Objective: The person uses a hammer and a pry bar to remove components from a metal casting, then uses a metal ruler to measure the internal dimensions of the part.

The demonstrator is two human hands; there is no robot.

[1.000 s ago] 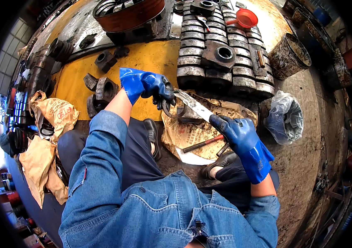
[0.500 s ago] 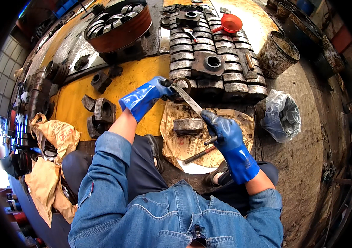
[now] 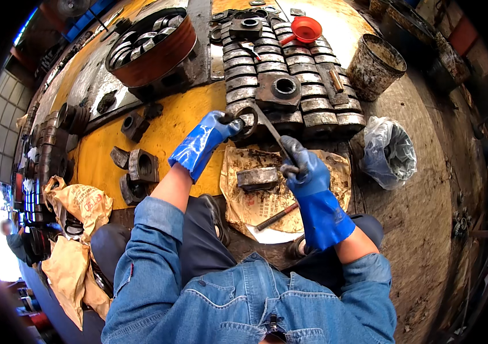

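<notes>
Gripping ring (image 3: 256, 118): left hand (image 3: 219, 126), fingers clenched on rim. Right hand (image 3: 308, 173): fingers wrapped around blade (image 3: 271, 131). Grimy gloves (image 3: 328, 219) could slip, letting blade skid toward left fingers.

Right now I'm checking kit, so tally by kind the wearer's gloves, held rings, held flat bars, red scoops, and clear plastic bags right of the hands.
Blue gloves: 2
Held ring: 1
Held flat bar: 1
Red scoop: 1
Clear plastic bag: 1
Total: 6

ahead: metal stack (image 3: 301, 70) obstructs | right: plastic bag (image 3: 378, 157) obstructs | passable: yellow panel (image 3: 168, 129) between left hand (image 3: 220, 127) and loose parts (image 3: 142, 165)
</notes>
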